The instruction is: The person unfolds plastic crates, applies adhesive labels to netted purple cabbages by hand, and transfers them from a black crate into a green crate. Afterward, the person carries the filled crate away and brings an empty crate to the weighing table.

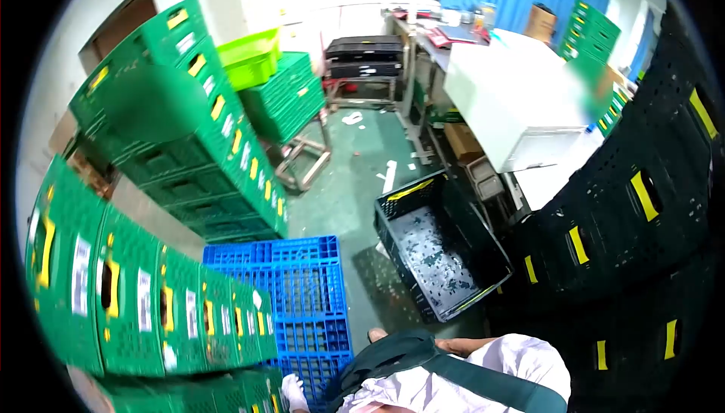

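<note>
At the bottom edge, a white-gloved hand, apparently my left hand [294, 392], is beside the lower green crates [219, 318] and over the blue pallet [313, 277]. It is small and partly cut off, so its finger pose is unclear. From a white sleeve [529, 360], a bare forearm [464, 346] runs left behind dark green cloth [400, 349]. A bit of skin shows past the cloth, perhaps part of my right hand [377, 334]; its fingers are hidden. In front of my body, an open black crate [445, 251] sits on the floor, with scraps on its grey bottom.
Tall green crate stacks [189, 141] stand left, black crate stacks [604, 254] right. Farther off are a lime green basket [251, 58] on green crates, black trays [364, 58] on a stand, and a white box [510, 100] by a cluttered bench. Paper scraps litter the green floor [351, 171].
</note>
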### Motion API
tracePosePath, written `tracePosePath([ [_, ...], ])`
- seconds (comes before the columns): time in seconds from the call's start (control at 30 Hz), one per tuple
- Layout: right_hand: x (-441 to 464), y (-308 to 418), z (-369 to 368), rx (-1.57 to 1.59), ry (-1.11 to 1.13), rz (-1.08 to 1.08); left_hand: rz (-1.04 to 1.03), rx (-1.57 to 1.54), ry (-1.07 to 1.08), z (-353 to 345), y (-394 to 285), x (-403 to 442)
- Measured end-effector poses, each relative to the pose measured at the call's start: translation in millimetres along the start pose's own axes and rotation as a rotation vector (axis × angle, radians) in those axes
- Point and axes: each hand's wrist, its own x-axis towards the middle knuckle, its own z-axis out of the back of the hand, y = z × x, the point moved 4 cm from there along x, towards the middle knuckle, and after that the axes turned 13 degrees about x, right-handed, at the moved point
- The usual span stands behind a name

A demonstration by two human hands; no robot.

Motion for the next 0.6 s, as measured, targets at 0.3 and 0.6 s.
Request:
tracePosePath([
  [0.3, -15, 37, 74, 0.258, -0.205, -0.038, 0.034, 0.338, 0.54, -141, -146, 87],
  [0.6, -44, 257, 198, 0.182, -0.603, 0.211, 0.052, 0.956, 0.32, -162, -159, 331],
])
